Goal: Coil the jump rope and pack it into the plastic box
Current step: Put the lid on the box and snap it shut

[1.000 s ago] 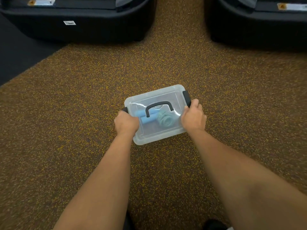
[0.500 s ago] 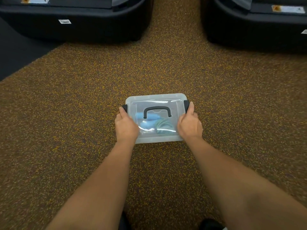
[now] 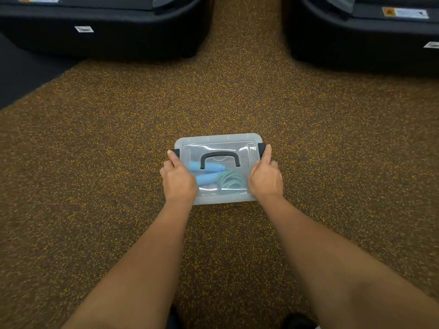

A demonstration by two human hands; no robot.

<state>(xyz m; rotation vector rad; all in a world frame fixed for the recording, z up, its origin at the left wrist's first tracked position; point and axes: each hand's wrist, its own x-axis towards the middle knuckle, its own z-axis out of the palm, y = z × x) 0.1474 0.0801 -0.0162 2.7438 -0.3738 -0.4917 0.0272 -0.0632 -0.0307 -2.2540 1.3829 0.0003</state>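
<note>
A clear plastic box [image 3: 218, 138] sits on the speckled floor with its lid on; the lid carries a black handle [image 3: 219, 156]. Through the lid I see the jump rope: two blue grips [image 3: 206, 179] side by side and the pale green cord coiled [image 3: 231, 180] to their right. My left hand [image 3: 178, 179] grips the box's left end, its thumb lying by the black left latch [image 3: 176, 153]. At the right end my right hand [image 3: 266, 179] grips the same way, thumb against the right latch [image 3: 261, 148].
Two large black machine bases stand at the back left [image 3: 107, 27] and back right [image 3: 356, 32], with a strip of floor between them. A black mat [image 3: 19, 77] lies at the far left. My shoe tips [image 3: 297, 321] show at the bottom edge.
The box has turned from a tilted angle to lie square in front of me. Both hands stayed on its ends and their thumbs now lie by the latches.
</note>
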